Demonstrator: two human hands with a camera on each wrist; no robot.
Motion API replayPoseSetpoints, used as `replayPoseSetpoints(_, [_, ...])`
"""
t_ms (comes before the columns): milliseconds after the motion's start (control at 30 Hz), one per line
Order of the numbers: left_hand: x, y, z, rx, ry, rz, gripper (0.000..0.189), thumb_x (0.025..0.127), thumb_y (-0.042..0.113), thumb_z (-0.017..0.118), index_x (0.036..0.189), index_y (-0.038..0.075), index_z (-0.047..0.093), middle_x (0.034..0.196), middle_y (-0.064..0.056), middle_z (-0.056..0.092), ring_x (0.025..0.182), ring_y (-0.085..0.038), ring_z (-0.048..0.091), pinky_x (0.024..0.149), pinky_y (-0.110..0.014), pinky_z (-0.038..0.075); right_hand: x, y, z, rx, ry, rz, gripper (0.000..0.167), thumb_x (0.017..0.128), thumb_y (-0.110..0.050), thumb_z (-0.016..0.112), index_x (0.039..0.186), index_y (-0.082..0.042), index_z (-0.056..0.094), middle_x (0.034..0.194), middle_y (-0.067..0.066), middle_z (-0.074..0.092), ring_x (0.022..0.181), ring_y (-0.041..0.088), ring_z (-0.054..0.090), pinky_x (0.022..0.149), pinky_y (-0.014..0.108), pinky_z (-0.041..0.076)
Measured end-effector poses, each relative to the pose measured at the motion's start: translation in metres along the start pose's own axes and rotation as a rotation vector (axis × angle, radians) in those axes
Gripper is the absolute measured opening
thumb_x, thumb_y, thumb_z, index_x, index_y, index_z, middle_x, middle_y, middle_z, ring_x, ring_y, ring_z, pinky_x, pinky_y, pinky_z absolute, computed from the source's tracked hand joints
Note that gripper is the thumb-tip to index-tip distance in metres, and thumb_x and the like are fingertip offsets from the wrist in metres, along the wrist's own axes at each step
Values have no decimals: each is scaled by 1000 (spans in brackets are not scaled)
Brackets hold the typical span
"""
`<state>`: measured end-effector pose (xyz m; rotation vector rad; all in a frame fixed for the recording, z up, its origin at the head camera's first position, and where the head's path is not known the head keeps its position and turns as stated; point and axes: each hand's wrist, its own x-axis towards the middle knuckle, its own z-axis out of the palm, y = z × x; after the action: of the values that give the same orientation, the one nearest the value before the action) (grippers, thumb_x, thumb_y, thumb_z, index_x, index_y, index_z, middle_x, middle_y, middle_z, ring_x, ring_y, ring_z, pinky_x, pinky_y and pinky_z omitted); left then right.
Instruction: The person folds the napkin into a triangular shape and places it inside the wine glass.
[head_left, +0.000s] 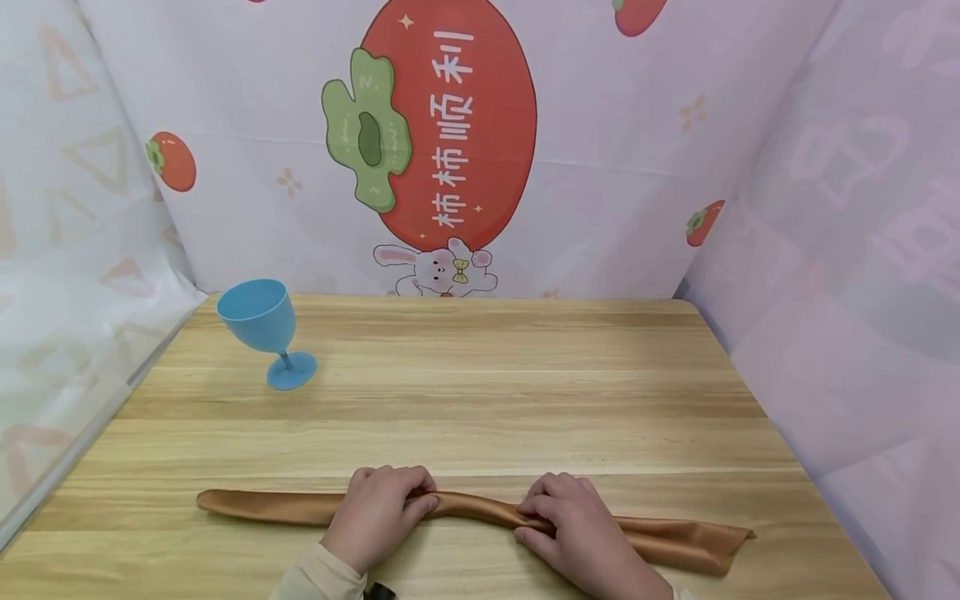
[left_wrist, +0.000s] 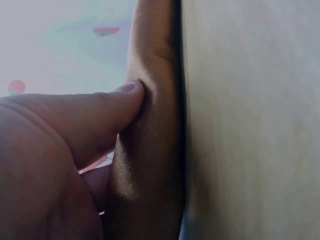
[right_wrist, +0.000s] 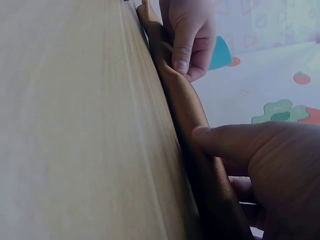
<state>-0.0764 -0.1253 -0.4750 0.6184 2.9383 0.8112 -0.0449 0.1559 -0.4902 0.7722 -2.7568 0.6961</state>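
1. Two-handed pinch, fingers curled: left hand (head_left: 384, 515) and right hand (head_left: 581, 529) on the narrow, brown, satiny cloth strip (head_left: 480, 505).
2. Strip lies on the wood-grain worktop (head_left: 525, 400), wearer's side of the blue stemmed goblet (head_left: 262, 321).
3. Likely best: even pressure, no twist.

The cloth (head_left: 476, 504) was plain coppery brown, the cup (head_left: 264, 323) solid blue, the sleeve (head_left: 318, 575) cream. Yellow-brown wood grain streaked the table (head_left: 525, 408). The whitish curtain (head_left: 600, 183) bore red-and-green fruits (head_left: 502, 125) and a white rabbit (head_left: 435, 272) with a yellow bow (head_left: 461, 272).
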Motion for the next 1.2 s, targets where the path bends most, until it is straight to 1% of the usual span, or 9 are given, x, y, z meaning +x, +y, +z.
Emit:
replayPoseSetpoints(200, [0, 0, 2, 17, -31, 7, 11, 94, 30, 70, 85, 33, 65, 71, 29, 53, 66, 1, 44, 82, -47, 41, 1, 0, 0, -35, -5, 5, 8, 88, -34, 78, 91, -27, 75, 97, -23, 57, 89, 0, 53, 79, 31, 40])
replayPoseSetpoints(367, [0, 0, 2, 27, -53, 12, 9, 97, 28, 66, 90, 32, 63, 70, 28, 50, 69, -1, 46, 85, -51, 40, 2, -2, 0, -50, -19, 12, 9, 93, -36, 73, 91, -27, 72, 96, -24, 56, 89, 0, 53, 81, 33, 41])
replayPoseSetpoints(600, [0, 1, 2, 35, -70, 20, 12, 99, 26, 63, 88, 31, 61, 67, 26, 48, 70, -2, 50, 87, -56, 40, 2, -2, -1, -62, -41, 36, 5, 91, -30, 75, 93, -28, 72, 94, -23, 57, 89, 2, 54, 82, 36, 43])
replayPoseSetpoints(667, [0, 2, 2, 21, -82, 25, 13, 101, 28, 60, 88, 32, 61, 66, 26, 47, 70, -1, 50, 88, -57, 39, 1, -2, -2, -53, -46, 46, 6, 90, -29, 75, 94, -28, 71, 94, -23, 57, 90, 2, 55, 82, 37, 44])
replayPoseSetpoints(733, [1, 1, 2, -7, -95, 27, 14, 102, 36, 58, 89, 33, 61, 67, 27, 50, 68, 2, 51, 87, -55, 38, 1, -2, -2, -43, -54, 57, 7, 90, -27, 76, 94, -28, 70, 94, -23, 58, 90, 2, 55, 82, 36, 44])
replayPoseSetpoints(833, [1, 0, 3, -46, -110, 29, 22, 98, 54, 57, 90, 34, 62, 72, 28, 57, 69, 5, 52, 84, -50, 36, 1, -2, -1, -34, -75, 68, 8, 91, -26, 75, 95, -27, 67, 94, -23, 58, 90, 2, 55, 79, 33, 44])
replayPoseSetpoints(933, [2, 0, 5, -48, -129, 37, 33, 89, 65, 62, 93, 32, 64, 82, 24, 65, 72, 5, 54, 82, -47, 34, 2, -3, -3, -35, -105, 74, 8, 93, -25, 73, 95, -27, 65, 95, -22, 57, 89, 3, 53, 77, 31, 43])
replayPoseSetpoints(1067, [4, 4, 6, -15, -161, 61, 35, 84, 60, 71, 98, 29, 64, 90, 21, 67, 77, 3, 56, 81, -45, 35, 3, -3, -5, -32, -136, 81, 7, 95, -25, 70, 96, -27, 63, 95, -22, 57, 89, 3, 53, 76, 31, 42])
replayPoseSetpoints(1200, [3, 9, 6, -8, -176, 78, 30, 84, 54, 75, 99, 29, 65, 88, 22, 65, 76, 3, 55, 77, -40, 35, 4, -3, -8, -15, -153, 97, 6, 96, -27, 69, 96, -27, 63, 95, -23, 58, 90, 2, 54, 77, 31, 41])
